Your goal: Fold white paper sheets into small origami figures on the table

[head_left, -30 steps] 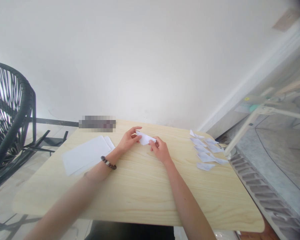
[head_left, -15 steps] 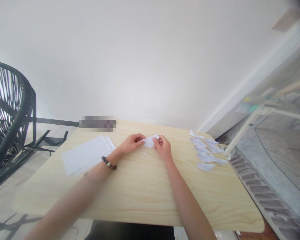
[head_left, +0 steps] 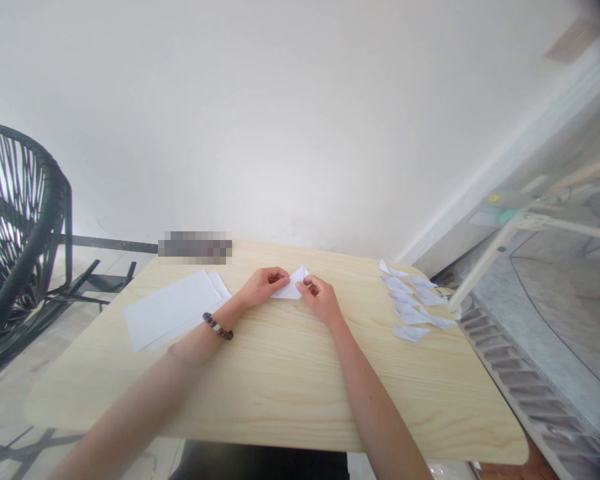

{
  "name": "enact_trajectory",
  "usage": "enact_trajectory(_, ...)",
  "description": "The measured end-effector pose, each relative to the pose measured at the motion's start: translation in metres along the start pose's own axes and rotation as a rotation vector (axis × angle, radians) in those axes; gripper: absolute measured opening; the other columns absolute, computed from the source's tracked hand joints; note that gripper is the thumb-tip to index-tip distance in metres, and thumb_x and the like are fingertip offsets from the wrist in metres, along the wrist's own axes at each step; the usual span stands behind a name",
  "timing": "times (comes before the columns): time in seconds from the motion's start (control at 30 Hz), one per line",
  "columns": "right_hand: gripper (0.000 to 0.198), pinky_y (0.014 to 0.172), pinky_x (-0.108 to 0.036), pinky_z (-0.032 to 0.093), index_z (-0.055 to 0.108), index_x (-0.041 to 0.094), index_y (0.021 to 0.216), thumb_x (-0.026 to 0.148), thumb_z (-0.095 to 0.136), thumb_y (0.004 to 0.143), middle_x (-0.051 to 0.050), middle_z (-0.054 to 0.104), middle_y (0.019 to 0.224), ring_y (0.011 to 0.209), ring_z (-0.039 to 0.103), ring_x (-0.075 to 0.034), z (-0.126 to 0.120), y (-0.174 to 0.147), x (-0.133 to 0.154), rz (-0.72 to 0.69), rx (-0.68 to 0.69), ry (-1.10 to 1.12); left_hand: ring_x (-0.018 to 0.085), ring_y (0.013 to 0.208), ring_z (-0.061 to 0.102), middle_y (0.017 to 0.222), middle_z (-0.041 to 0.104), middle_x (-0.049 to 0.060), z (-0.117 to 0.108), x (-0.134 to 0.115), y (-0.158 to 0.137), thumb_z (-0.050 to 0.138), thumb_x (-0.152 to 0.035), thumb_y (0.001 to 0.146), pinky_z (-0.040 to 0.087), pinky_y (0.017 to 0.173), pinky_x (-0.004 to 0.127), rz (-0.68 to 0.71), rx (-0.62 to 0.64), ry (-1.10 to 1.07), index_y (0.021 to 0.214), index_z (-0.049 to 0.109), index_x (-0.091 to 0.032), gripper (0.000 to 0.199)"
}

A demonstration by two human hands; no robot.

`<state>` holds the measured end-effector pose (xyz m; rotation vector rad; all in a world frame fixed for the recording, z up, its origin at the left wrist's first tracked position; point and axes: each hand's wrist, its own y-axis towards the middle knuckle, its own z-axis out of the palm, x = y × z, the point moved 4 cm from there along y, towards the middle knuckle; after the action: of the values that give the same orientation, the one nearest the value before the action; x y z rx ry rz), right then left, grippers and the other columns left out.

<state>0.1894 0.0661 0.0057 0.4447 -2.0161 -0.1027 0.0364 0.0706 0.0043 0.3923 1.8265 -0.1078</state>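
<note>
A small folded piece of white paper [head_left: 291, 288] is held over the middle of the table, between my two hands. My left hand [head_left: 265, 287] grips its left side, the thumb lying along the near face; a dark bead bracelet [head_left: 219, 327] circles that wrist. At the paper's right side, my right hand [head_left: 320, 297] pinches it between thumb and fingers. The paper has a pointed top corner and a straight lower edge. The fingers behind it are partly hidden.
Flat white sheets [head_left: 173, 308] lie at the left of the wooden table [head_left: 280, 387]. Several folded paper pieces [head_left: 411, 313] lie in rows at the right. A black woven chair [head_left: 25, 233] stands left, a white wall behind, and a pale metal frame [head_left: 495, 257] right.
The paper has gone from a long slanted strip to a more triangular shape with its point up. My right hand has shifted slightly left and down; my left hand has hardly moved.
</note>
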Motion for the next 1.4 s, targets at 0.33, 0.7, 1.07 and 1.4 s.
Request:
enact_trajectory(0.33,0.028,0.05,-0.02,0.036,0.054,0.018,0.084,0.04,0.036,0.079,0.0,0.055,0.066,0.054,0.048,-0.01,0.003,0.0007,-0.0051,-0.031,0.033,0.002,0.012,0.068,0.052,0.073,0.057,0.003,0.0026,-0.0036,0.0,0.047,-0.038,0.075,0.04,0.064,0.024,0.032,0.054,-0.049,0.08,0.055,-0.012,0.027)
enact_trajectory(0.7,0.029,0.05,-0.02,0.037,0.054,0.016,0.084,0.042,0.044,0.074,0.0,0.055,0.063,0.052,0.046,-0.009,0.0025,-0.0006,-0.0029,0.003,0.033,-0.001,0.012,0.065,0.056,0.07,0.058,0.001,-0.0014,0.0022,0.0028,0.049,-0.033,0.075,0.042,0.063,0.026,0.037,-0.027,-0.206,0.086,0.044,-0.014,0.022)
enact_trajectory(1.07,0.026,0.049,-0.021,0.036,0.054,0.016,0.087,0.035,0.042,0.074,0.0,0.055,0.065,0.052,0.045,-0.01,0.0028,-0.0001,-0.0052,0.015,0.026,0.013,0.012,0.061,0.056,0.065,0.059,0.001,-0.0024,-0.0035,-0.0001,0.049,-0.037,0.074,0.042,0.059,0.024,0.005,-0.052,-0.163,0.09,0.046,-0.015,0.028)
enact_trajectory(1.4,0.026,0.05,-0.02,0.036,0.053,0.017,0.082,0.04,0.044,0.074,0.0,0.058,0.069,0.054,0.047,-0.01,0.0042,-0.0006,-0.0036,0.01,0.075,0.027,0.013,0.064,0.056,0.066,0.06,0.002,-0.0013,-0.0054,-0.0003,0.05,-0.04,0.073,0.042,0.06,0.024,0.023,-0.033,-0.125,0.085,0.052,-0.014,0.029)
